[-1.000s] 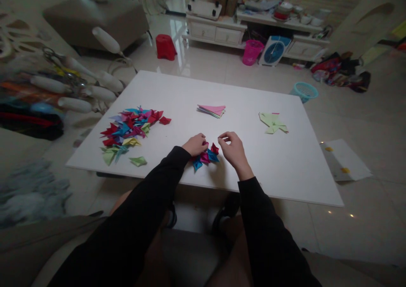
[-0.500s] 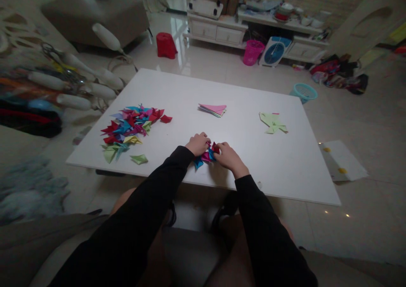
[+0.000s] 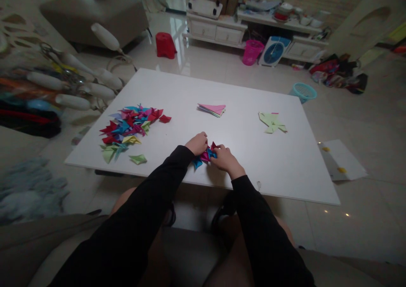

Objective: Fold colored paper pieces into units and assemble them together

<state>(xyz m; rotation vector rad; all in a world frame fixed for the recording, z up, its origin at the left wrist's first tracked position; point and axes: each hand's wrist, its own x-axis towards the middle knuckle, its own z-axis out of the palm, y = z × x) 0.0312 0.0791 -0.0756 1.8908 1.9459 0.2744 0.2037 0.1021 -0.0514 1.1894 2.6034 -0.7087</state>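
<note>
1. At the left of the frame, a heap of folded paper pieces (image 3: 128,124) in red, blue, purple, pink, yellow and green lies on your worktop (image 3: 177,94); these look already shaped.
2. Just below it, a single green piece (image 3: 138,159) lies apart, also folded.
3. Near the middle of the frame, your left hand (image 3: 197,143) has its fingers curled down at the upper left of a small cluster (image 3: 204,155); whether they grip it, you cannot tell.
4. That cluster, blue, magenta and dark red, sits between your hands and looks partly assembled, though your fingers hide some of it.
5. Above it, a stack of flat folded papers (image 3: 212,110), pink on top, seems unused so far.
6. Your right hand (image 3: 223,158) bends its fingers against the cluster's right side; its grip is unclear.
7. Toward the right, pale green papers (image 3: 272,123) lie flat, seemingly waiting too.
</note>
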